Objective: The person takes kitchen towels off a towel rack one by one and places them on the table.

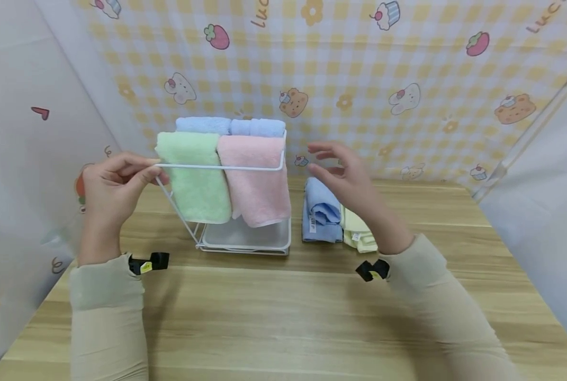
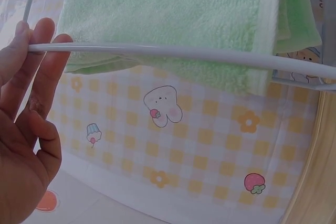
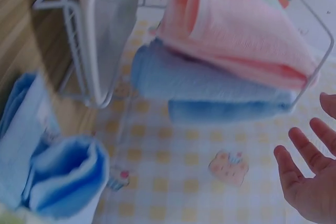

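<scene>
A white wire rack (image 1: 188, 227) with a tray in its base stands on the table. Over its bars hang a green towel (image 1: 192, 180), a pink towel (image 1: 259, 185) and, behind them, blue towels (image 1: 257, 127). My left hand (image 1: 114, 185) pinches the rack's front left corner between thumb and fingers; the left wrist view shows the white bar (image 2: 173, 52) there. To the right of the rack my right hand (image 1: 342, 174) hovers with loosely bent fingers and holds nothing. In the right wrist view its fingers (image 3: 302, 156) are apart from the rack and towels.
A folded blue towel (image 1: 322, 211) lies on the wooden table (image 1: 283, 317) right of the rack. Beside it is a folded pale yellow towel (image 1: 359, 235), partly hidden by my right forearm. A checked cloth (image 1: 407, 58) hangs behind, with pale cloth at both sides.
</scene>
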`<act>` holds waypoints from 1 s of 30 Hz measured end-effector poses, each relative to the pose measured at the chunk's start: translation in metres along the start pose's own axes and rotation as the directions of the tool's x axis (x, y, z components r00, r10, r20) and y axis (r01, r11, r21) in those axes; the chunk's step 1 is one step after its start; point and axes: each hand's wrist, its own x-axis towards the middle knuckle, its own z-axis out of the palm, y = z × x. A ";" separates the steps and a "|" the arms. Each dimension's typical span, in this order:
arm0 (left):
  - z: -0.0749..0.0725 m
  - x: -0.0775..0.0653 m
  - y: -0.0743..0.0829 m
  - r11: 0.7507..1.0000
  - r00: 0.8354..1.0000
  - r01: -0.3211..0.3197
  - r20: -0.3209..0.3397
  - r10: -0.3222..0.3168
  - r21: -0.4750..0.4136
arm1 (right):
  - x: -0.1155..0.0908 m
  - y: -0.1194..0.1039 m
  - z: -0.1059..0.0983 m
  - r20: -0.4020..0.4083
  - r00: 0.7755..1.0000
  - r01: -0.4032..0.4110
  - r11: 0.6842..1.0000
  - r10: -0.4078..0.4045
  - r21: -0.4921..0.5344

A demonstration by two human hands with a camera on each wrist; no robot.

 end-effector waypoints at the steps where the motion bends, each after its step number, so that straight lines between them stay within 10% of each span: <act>1: 0.000 0.000 0.000 1.000 1.000 0.000 0.000 0.000 -0.001 | 0.002 -0.003 0.004 -0.021 0.999 0.024 1.000 -0.024 0.013; 9: 0.000 0.000 0.001 1.000 1.000 0.003 0.006 -0.003 0.003 | 0.026 -0.031 0.026 -0.078 0.994 0.076 0.995 -0.072 0.057; 30: -0.001 0.000 -0.001 1.000 0.999 -0.020 0.028 0.020 0.020 | 0.071 -0.056 0.033 0.275 0.961 0.068 0.974 -0.006 -0.215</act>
